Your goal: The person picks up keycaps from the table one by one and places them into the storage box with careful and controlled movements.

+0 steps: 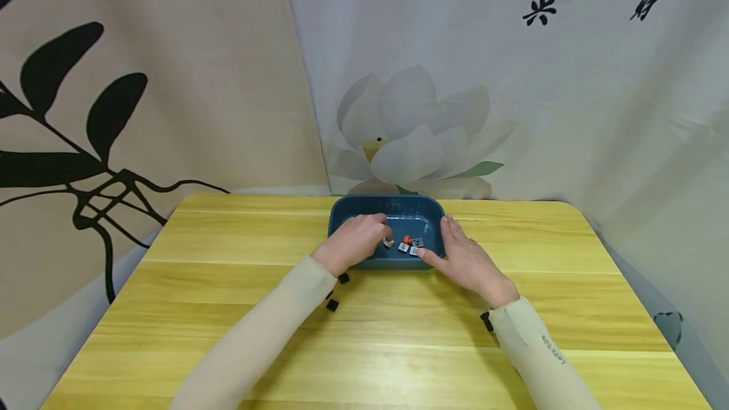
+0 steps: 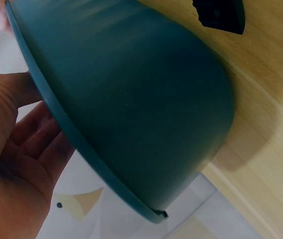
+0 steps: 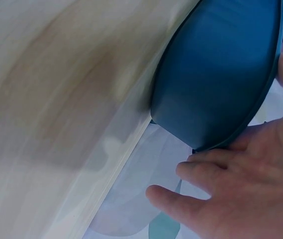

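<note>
A dark blue rectangular tub (image 1: 370, 264) stands at the table's back edge. My left hand (image 1: 354, 239) reaches over its left side with curled fingers. At those fingertips sits a small white block (image 1: 388, 243), seemingly pinched; the left wrist view hides the contact behind the tub's wall (image 2: 131, 94). My right hand (image 1: 469, 266) rests at the tub's right rim, its fingers mostly straight along the outside and its thumb over the rim, by a white tile (image 1: 414, 250). Nearby in the tub lie another white tile (image 1: 403, 247), a dark-marked tile (image 1: 417, 242) and an orange piece (image 1: 407, 240).
The tub stands on a light wooden table (image 1: 398, 347). Small black pieces (image 1: 333, 304) show beside the left wrist, and a black piece (image 1: 486, 321) shows at the right wrist. Behind the table hangs a printed curtain (image 1: 239, 81) with a lotus and leaves.
</note>
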Demonstrator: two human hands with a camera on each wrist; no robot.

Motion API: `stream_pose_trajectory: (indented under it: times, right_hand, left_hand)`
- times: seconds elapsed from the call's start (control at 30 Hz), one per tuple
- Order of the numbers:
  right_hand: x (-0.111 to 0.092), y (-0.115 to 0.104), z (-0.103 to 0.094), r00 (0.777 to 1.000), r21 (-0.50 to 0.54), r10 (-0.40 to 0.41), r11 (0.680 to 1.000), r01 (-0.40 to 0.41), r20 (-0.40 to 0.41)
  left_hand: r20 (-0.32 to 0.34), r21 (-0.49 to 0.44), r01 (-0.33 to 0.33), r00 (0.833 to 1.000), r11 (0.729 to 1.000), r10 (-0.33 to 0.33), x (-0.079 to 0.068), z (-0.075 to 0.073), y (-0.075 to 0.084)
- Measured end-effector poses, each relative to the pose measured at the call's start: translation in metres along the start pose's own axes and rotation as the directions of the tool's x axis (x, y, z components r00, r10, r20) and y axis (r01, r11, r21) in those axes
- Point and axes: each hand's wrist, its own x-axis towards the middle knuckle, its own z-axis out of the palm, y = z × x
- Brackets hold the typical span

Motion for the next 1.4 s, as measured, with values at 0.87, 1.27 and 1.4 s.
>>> stream_pose_trajectory:
  times: [0.87,1.27,1.4]
  right_hand:
    - [-0.001,0.0,0.0,1.0,0.002,-0.012,1.0,0.012,-0.007]
    - [0.0,0.0,-0.002,1.0,0.005,-0.008,1.0,0.008,0.003]
    - [-0.001,0.0,-0.002,1.0,0.002,-0.009,1.0,0.009,0.005]
  left_hand:
    - [0.171,-0.08,0.054,0.984,0.995,-0.039,0.017,0.018,-0.008]
    - [0.021,-0.062,0.031,0.999,0.998,-0.03,0.001,0.004,-0.011]
    - [-0.067,-0.014,0.0,0.998,1.0,-0.001,-0.009,-0.002,-0.013]
